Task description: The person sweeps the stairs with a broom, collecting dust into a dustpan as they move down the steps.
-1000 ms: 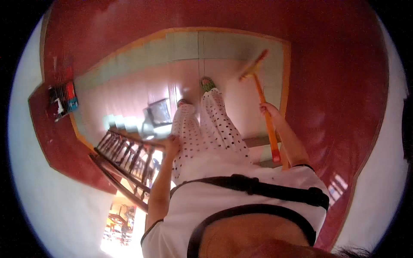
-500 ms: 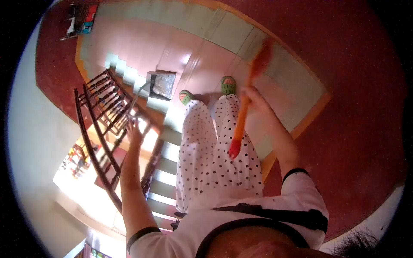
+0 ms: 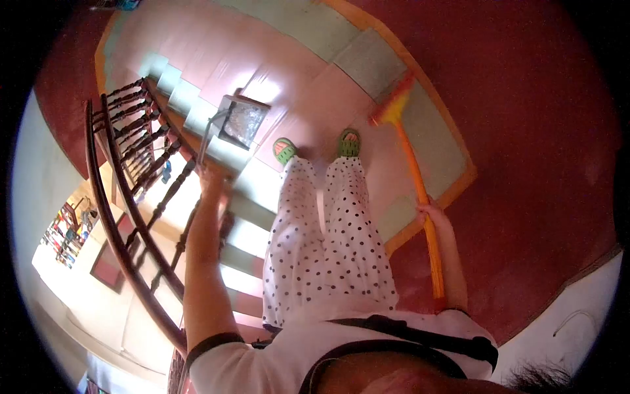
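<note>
The right hand [image 3: 432, 214], toward 3 o'clock, is gripping a long-handled broom [image 3: 411, 161], its fingers wrapping round the orange shaft. The shaft's upper end is running just beside the right forearm, while the broom's yellow head [image 3: 394, 112] and red bristles [image 3: 398, 96] are showing between 1 and 2 o'clock. The bristles are blurring, and the view is not making clear whether they are touching the floor.

The left hand [image 3: 211, 178], between 9 and 10 o'clock, is gripping the upper end of the handle of a long-handled dustpan [image 3: 244, 125], though blur is hiding the separate fingers. The pan is showing between 10 and 11 o'clock, its grey inside facing up; whether it is resting on the pink tiled floor [image 3: 197, 39] cannot be told.

Green sandals are covering both feet, the left sandal [image 3: 285, 152] appearing at 11 o'clock near the pan and the right sandal [image 3: 349, 144] at 1 o'clock. The person is wearing polka-dot trousers [image 3: 328, 262]. A dark wooden balustrade [image 3: 128, 198] is curving down the 9 o'clock side, stair treads [image 3: 244, 241] are descending at 8 o'clock, and a dark red wall [image 3: 518, 164] is filling the 3 o'clock side.
</note>
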Demonstrator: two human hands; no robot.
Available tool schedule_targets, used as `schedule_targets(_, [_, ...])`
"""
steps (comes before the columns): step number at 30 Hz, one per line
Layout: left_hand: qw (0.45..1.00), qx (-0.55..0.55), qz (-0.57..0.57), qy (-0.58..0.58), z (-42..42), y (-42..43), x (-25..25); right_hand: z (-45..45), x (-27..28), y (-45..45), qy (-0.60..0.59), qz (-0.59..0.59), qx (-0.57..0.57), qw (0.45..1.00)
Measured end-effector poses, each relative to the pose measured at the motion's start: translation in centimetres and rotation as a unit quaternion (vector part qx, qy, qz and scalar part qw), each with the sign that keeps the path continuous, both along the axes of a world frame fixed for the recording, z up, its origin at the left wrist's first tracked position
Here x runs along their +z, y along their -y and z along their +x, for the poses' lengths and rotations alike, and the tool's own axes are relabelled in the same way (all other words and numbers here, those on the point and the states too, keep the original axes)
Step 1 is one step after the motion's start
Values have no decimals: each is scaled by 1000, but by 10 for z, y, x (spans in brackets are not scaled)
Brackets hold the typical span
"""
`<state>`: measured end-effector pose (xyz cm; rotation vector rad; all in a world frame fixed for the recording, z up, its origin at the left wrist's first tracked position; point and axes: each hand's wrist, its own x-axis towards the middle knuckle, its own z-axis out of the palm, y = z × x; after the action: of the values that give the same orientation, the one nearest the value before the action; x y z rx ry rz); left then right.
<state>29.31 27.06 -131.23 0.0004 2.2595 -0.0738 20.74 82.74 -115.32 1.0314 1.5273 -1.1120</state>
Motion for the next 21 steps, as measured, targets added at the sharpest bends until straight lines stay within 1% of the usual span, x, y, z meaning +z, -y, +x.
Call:
schedule_targets(1, [996, -66, -50, -37, 1, 2, 3, 3, 7, -6, -2, 0, 8, 1000])
schedule_targets(2, [996, -55, -53, -39, 9, 13, -11, 5, 8, -16, 34, -9, -11, 999])
schedule_targets(3, [990, -55, -71, -107, 25, 32, -32, 5, 4, -25, 74, -18, -29, 997])
schedule_targets(4, [979, -55, -94, -172, 42, 49, -34, 7, -10, -30, 78, -26, -15, 996])
schedule_targets(5, [993, -32, -71, -90, -1, 37, 46, 7, -29, -32, 94, -83, -167, 978])
schedule_targets(6, [992, -64, -66, -81, -11, 49, 75, 2, -39, -29, 114, -134, -318, 932])
schedule_targets(7, [995, -13, -34, -96, -11, 69, 86, -21, -14, 26, 31, -14, -263, 964])
schedule_targets(8, [993, 36, 1, -111, -11, 86, 95, -44, 14, 86, -55, 107, -204, 972])
schedule_targets(9, [985, 48, -27, -161, -13, 91, 108, -54, 13, 96, -75, -20, -164, 983])
schedule_targets(10, [974, 58, -56, -210, -15, 97, 128, -64, 14, 105, -93, -147, -123, 977])
schedule_targets(11, [976, 124, -54, -173, -31, 96, 167, -75, 12, 113, -64, -162, -139, 975])
schedule_targets(12, [962, 204, 1, -181, -32, 101, 193, -87, 9, 122, -38, -179, -151, 971])
schedule_targets(13, [947, 241, 20, -213, -25, 109, 211, -103, 13, 126, -36, -183, -138, 973])
schedule_targets(14, [926, 320, -75, -187, -16, 117, 223, -120, 23, 129, -4, -211, -159, 964])
schedule_targets(15, [907, 364, -71, -201, -10, 119, 249, -127, 38, 131, 31, -236, -180, 955])
schedule_targets(16, [882, 407, -67, -225, -11, 119, 273, -129, 51, 131, 33, -239, -167, 956])
schedule_targets(17, [846, 466, -4, -260, -7, 113, 305, -126, 67, 130, -31, -206, -69, 976])
schedule_targets(18, [801, 517, 58, -297, -1, 109, 329, -123, 77, 130, -99, -174, 30, 979])
schedule_targets(19, [762, 564, 83, -308, 26, 128, 316, -123, 83, 129, -102, -184, 37, 977])
schedule_targets(20, [750, 591, 56, -292, 21, 114, 353, -120, 89, 122, -100, -172, 78, 977])
schedule_targets(21, [717, 604, 75, -341, 31, 115, 365, -119, 98, 124, -106, -162, 119, 974])
